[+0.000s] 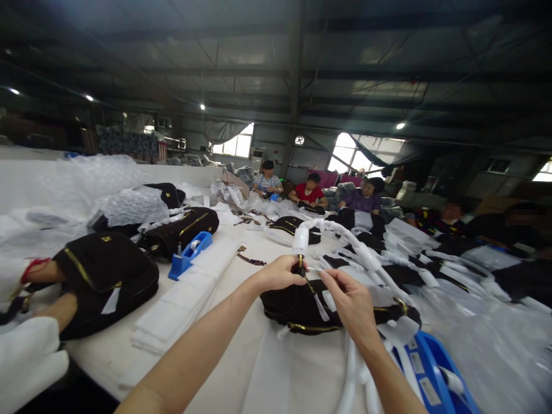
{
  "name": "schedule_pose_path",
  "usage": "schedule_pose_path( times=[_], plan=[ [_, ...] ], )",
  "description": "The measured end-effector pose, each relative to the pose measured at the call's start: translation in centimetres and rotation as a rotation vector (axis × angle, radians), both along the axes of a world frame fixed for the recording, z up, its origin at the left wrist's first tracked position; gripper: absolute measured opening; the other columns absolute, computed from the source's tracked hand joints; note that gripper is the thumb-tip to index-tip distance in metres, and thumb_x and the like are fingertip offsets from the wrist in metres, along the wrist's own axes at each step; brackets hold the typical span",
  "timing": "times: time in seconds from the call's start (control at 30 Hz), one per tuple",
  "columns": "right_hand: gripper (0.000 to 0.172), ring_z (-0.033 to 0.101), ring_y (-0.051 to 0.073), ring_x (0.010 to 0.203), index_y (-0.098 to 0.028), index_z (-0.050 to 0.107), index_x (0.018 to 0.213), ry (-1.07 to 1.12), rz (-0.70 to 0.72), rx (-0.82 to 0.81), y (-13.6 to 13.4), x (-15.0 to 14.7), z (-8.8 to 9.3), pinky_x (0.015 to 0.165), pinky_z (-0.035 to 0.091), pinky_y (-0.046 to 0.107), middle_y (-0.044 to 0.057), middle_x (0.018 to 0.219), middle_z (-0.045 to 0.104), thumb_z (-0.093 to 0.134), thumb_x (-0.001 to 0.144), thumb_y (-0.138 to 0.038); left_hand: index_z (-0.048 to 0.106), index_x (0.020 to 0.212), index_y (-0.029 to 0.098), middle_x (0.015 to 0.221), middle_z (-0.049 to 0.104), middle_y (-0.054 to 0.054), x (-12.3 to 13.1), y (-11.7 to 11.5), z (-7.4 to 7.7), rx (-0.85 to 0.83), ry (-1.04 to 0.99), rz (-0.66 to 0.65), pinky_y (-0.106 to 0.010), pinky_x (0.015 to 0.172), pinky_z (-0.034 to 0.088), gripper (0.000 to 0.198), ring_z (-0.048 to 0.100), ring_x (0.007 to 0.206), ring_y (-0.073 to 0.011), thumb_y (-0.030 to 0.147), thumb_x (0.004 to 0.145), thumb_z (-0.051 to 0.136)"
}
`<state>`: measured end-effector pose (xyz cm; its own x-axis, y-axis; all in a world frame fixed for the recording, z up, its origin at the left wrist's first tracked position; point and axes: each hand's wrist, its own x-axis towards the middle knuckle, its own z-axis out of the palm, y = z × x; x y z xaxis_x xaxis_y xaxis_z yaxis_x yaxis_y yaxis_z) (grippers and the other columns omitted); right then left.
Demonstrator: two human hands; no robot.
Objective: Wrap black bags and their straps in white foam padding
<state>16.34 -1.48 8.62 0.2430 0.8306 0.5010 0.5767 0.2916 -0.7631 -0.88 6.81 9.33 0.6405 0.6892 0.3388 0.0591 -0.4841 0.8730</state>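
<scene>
My left hand (281,273) is closed in a pinch around a strap wrapped in white foam (302,238), at the dark bare end just below the wrap. My right hand (350,299) is closed too, its fingertips pinching a thin strip of clear tape or white foam near that same end. Under both hands lies a black bag with gold trim (297,313) on the white table (207,322). The wrapped strap arches up and away to the right over the bag.
A blue tape dispenser (186,253) and a stack of white foam sheets (181,299) lie to the left. Another person's arms hold a black bag (107,276) at far left. A blue tray (431,368) sits bottom right. Several seated people work at the far end.
</scene>
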Motion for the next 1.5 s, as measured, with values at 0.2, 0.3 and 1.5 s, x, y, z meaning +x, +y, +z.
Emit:
schedule_pose_path(
  times=[0.2, 0.3, 1.5],
  plan=[
    [0.034, 0.048, 0.016, 0.057, -0.022, 0.071, 0.073, -0.132, -0.042, 0.054, -0.9, -0.5, 0.7, 0.057, 0.038, 0.028, 0.0, 0.059, 0.059, 0.057, 0.082, -0.052, 0.066, 0.087, 0.015, 0.082, 0.064, 0.0, 1.2, -1.3, -1.1, 0.039, -0.009, -0.078, -0.025, 0.076, 0.044, 0.022, 0.055, 0.081, -0.0172, 0.015, 0.065, 0.062],
    [0.032, 0.055, 0.018, 0.063, -0.021, 0.072, 0.077, -0.151, 0.044, 0.062, -1.2, -0.6, 0.6, 0.063, 0.042, 0.029, 0.003, 0.068, 0.067, 0.057, 0.083, -0.049, 0.069, 0.089, 0.014, 0.08, 0.065, -0.001, 1.8, -1.8, -1.5, 0.06, 0.028, -0.062, -0.025, 0.074, 0.044, 0.025, 0.057, 0.081, -0.0187, 0.017, 0.064, 0.063],
    [0.02, 0.059, 0.013, 0.065, -0.023, 0.061, 0.098, 0.035, 0.433, -0.152, -1.6, -3.1, -3.1, 0.066, 0.046, 0.026, -0.002, 0.073, 0.06, 0.055, 0.088, -0.041, 0.055, 0.077, 0.018, 0.091, 0.057, -0.006, -1.4, -9.5, -3.1, 0.342, -0.287, 0.455, -0.031, 0.085, 0.047, 0.018, 0.057, 0.093, -0.0178, 0.017, 0.091, 0.043]
  ],
)
